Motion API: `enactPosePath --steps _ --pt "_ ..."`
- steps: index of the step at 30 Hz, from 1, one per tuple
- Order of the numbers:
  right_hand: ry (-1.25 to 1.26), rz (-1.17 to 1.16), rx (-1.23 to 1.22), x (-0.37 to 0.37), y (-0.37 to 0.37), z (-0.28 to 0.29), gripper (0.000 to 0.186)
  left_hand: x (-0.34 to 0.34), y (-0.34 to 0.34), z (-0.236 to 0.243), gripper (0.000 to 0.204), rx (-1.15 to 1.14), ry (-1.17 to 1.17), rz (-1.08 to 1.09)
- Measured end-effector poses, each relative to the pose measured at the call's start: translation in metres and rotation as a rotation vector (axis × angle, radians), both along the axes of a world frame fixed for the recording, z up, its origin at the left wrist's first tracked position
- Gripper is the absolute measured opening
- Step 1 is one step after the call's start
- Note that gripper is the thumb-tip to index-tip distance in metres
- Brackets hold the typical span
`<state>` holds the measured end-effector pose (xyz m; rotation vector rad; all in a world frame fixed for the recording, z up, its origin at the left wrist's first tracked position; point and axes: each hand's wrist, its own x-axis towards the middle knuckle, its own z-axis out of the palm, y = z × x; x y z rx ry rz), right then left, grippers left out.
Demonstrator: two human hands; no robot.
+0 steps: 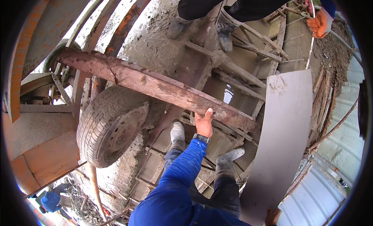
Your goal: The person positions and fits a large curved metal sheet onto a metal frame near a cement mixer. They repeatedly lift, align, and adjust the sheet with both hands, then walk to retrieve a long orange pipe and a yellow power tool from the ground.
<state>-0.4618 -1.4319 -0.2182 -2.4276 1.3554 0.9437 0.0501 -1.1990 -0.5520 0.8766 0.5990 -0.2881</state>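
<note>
My left hand [204, 125] grips the lower edge of a long reddish-brown, mud-streaked beam [155, 86], which crosses the view diagonally from a metal frame at upper left to the middle right. At the bottom right, my right hand [272, 216] is closed on the edge of a long smooth grey board [286, 128], which lies lengthwise to the right of my legs. A muddy tyre [97, 128] sits below the beam on the left. My boots [229, 156] stand among narrow bars over wet concrete.
A co-worker's boots [226, 35] and orange-gloved hand [318, 21] are at the top. Orange-grey machinery [42, 160] fills the left. Muddy crossbars [241, 74] span the wet concrete ahead. Corrugated sheets [307, 191] line the right. Another person in blue [50, 200] is at the lower left.
</note>
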Motion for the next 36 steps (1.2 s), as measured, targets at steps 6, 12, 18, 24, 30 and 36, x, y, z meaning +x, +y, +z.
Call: enactPosePath --steps 6,12,18,24,30,36 --pt "-0.005 0.057 -0.087 -0.021 0.002 0.013 0.028 0.028 -0.054 -0.003 0.048 -0.024 0.021 0.044" --pt "-0.187 -0.076 0.075 0.035 0.001 0.033 0.025 0.065 -0.077 -0.039 0.061 0.019 0.127 -0.029" --pt "-0.238 -0.087 -0.026 0.032 0.0 0.034 0.018 0.103 -0.118 -0.062 0.081 0.189 0.326 -0.049" --pt "-0.203 -0.222 -0.031 0.042 -0.004 0.048 0.01 0.139 -0.149 -0.068 0.092 0.312 0.339 -0.058" --pt "-0.198 -0.267 -0.091 0.034 -0.01 0.045 0.007 0.147 -0.163 -0.072 0.091 0.339 0.285 -0.018" --pt "-0.288 -0.289 -0.072 0.036 -0.021 0.043 0.013 0.162 -0.141 -0.072 0.082 0.408 0.292 0.037"
